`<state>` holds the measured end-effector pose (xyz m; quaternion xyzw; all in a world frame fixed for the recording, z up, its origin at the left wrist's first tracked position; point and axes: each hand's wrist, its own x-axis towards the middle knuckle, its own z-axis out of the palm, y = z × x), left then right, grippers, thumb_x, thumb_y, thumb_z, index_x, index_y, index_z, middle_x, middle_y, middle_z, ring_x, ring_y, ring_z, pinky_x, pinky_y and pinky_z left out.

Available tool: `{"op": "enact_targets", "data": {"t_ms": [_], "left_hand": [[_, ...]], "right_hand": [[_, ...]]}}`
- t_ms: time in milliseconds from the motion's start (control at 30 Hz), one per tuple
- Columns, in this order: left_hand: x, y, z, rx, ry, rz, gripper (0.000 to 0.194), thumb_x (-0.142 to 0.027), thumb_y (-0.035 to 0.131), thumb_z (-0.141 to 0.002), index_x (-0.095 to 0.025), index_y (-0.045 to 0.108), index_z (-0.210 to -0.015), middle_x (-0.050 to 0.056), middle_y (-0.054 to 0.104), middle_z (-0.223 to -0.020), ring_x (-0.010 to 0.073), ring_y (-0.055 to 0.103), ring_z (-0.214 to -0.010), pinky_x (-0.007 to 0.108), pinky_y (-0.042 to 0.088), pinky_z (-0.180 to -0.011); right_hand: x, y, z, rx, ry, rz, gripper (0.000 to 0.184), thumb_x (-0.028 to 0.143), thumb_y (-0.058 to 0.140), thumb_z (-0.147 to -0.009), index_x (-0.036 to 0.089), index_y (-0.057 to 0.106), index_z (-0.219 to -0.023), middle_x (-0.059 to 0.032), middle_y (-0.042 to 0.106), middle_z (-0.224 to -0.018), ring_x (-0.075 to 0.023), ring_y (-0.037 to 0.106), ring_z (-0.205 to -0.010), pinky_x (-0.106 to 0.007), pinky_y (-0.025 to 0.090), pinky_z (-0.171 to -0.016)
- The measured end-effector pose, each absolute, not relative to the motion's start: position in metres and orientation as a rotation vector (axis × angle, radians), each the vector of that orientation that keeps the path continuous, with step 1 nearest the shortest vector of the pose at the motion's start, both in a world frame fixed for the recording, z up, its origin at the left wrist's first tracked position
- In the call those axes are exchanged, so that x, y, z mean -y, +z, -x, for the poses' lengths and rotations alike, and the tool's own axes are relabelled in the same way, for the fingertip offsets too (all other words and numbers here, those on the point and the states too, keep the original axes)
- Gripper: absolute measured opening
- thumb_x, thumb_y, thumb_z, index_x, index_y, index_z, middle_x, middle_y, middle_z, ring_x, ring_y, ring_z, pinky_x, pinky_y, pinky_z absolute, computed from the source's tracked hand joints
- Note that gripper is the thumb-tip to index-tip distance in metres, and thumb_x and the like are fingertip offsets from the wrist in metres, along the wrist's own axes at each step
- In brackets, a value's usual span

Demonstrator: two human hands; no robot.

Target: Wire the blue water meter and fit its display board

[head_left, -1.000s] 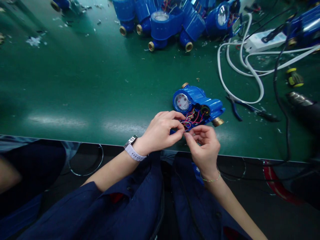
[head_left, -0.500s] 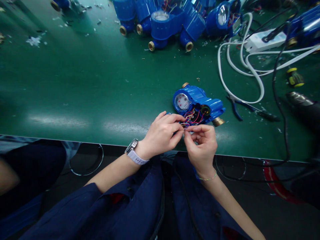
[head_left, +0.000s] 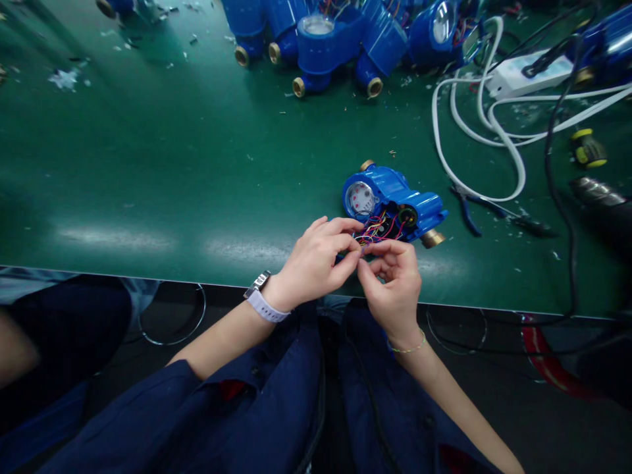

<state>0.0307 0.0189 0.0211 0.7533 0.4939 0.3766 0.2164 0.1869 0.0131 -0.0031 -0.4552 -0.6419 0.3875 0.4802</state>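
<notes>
A blue water meter (head_left: 390, 187) with brass pipe ends lies on the green table, its round dial facing up. Its housing is open and a tangle of thin coloured wires (head_left: 378, 229) comes out toward me. My left hand (head_left: 323, 257), with a watch at the wrist, pinches wires at the meter's near edge. Right beside it, thumb and forefinger of my right hand (head_left: 392, 280) are closed at the same wires. The fingertips of both hands almost meet, and the exact wire ends between them are too small to make out.
Several more blue meters (head_left: 328, 49) stand at the back. To the right are a white power strip (head_left: 530, 72) with looping white cable, pliers (head_left: 467, 214), a yellow-black screwdriver (head_left: 588, 148) and a dark tool with a metal nozzle (head_left: 597, 191). Scraps litter the table (head_left: 172, 164).
My right hand has shifted slightly left, its fingertips staying near the left hand's. The left hand stays pinched at the wires. The meter has hardly moved.
</notes>
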Motion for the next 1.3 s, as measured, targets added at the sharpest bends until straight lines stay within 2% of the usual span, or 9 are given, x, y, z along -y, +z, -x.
{"op": "enact_targets", "data": {"t_ms": [167,333,533,667,767,1033,1133,1233,1300], "left_hand": [[-0.019,0.018,-0.029,-1.382,1.031,-2.142,0.011,-0.014,0.059,-0.086,-0.016,0.066,-0.078,0.011,0.065,-0.122,0.0223,0.063,-0.11,0.046,0.047,-0.102],[-0.018,0.014,-0.032,-1.445,0.984,-2.292,0.007,-0.014,0.06,-0.086,-0.015,0.063,-0.08,0.012,0.065,-0.123,0.0245,0.064,-0.11,0.049,0.044,-0.105],[-0.018,0.015,-0.033,-1.483,0.975,-2.418,0.01,-0.015,0.057,-0.086,-0.016,0.062,-0.077,0.011,0.066,-0.119,0.0238,0.063,-0.103,0.041,0.048,-0.095],[-0.018,0.019,-0.032,-1.513,0.941,-2.403,0.01,-0.017,0.057,-0.087,-0.017,0.062,-0.079,0.009,0.066,-0.118,0.0249,0.061,-0.108,0.046,0.042,-0.101],[-0.018,0.021,-0.031,-1.506,0.919,-2.351,0.009,-0.018,0.057,-0.088,-0.018,0.062,-0.08,0.007,0.064,-0.121,0.0255,0.058,-0.114,0.048,0.037,-0.105],[-0.02,0.022,-0.027,-1.489,0.906,-2.186,0.007,-0.016,0.056,-0.084,-0.019,0.061,-0.081,0.008,0.061,-0.127,0.0248,0.051,-0.125,0.048,0.035,-0.108],[-0.021,0.021,-0.027,-1.422,0.97,-2.08,0.007,-0.014,0.056,-0.083,-0.019,0.061,-0.08,0.008,0.06,-0.126,0.0234,0.052,-0.123,0.045,0.038,-0.107],[-0.023,0.019,-0.027,-1.362,1.019,-1.967,0.007,-0.014,0.056,-0.083,-0.017,0.06,-0.079,0.009,0.061,-0.125,0.0221,0.054,-0.121,0.043,0.042,-0.105],[-0.024,0.019,-0.026,-1.349,1.012,-1.933,0.007,-0.014,0.056,-0.083,-0.017,0.061,-0.08,0.009,0.061,-0.125,0.0217,0.054,-0.12,0.043,0.043,-0.105]], "right_hand": [[-0.016,-0.002,-0.183,1.502,0.962,1.16,0.021,0.014,0.063,-0.082,0.021,0.052,-0.099,0.0013,0.063,-0.088,-0.008,0.055,-0.056,-0.019,0.042,-0.048],[-0.017,-0.002,-0.185,1.604,0.845,1.2,0.021,0.015,0.062,-0.082,0.021,0.053,-0.1,-0.0003,0.063,-0.09,-0.0135,0.064,-0.073,-0.023,0.047,-0.054],[-0.017,0.002,-0.191,1.756,0.713,1.22,0.02,0.015,0.061,-0.084,0.021,0.055,-0.102,0.0009,0.065,-0.087,-0.0096,0.056,-0.054,-0.024,0.044,-0.05],[-0.017,0.006,-0.192,1.786,0.699,1.224,0.02,0.014,0.06,-0.083,0.02,0.054,-0.101,0.0023,0.064,-0.083,-0.0079,0.05,-0.048,-0.023,0.042,-0.048],[-0.017,0.006,-0.192,1.76,0.747,1.22,0.019,0.014,0.059,-0.083,0.02,0.052,-0.099,0.003,0.062,-0.082,-0.0073,0.049,-0.049,-0.023,0.041,-0.048],[-0.018,0.004,-0.194,1.692,0.846,1.219,0.018,0.015,0.059,-0.08,0.02,0.05,-0.095,0.0029,0.059,-0.081,-0.0072,0.048,-0.051,-0.021,0.039,-0.047],[-0.016,0.003,-0.194,1.657,0.89,1.184,0.021,0.014,0.058,-0.081,0.02,0.054,-0.101,0.0017,0.06,-0.084,-0.0089,0.052,-0.056,-0.021,0.041,-0.048],[-0.015,0.001,-0.194,1.649,0.94,1.146,0.031,0.013,0.057,-0.083,0.022,0.059,-0.112,0.0016,0.059,-0.085,-0.0087,0.048,-0.054,-0.022,0.041,-0.05],[-0.014,0.0,-0.194,1.655,0.962,1.158,0.03,0.015,0.057,-0.085,0.023,0.063,-0.113,0.0009,0.06,-0.086,-0.0087,0.047,-0.053,-0.024,0.042,-0.052]]}}
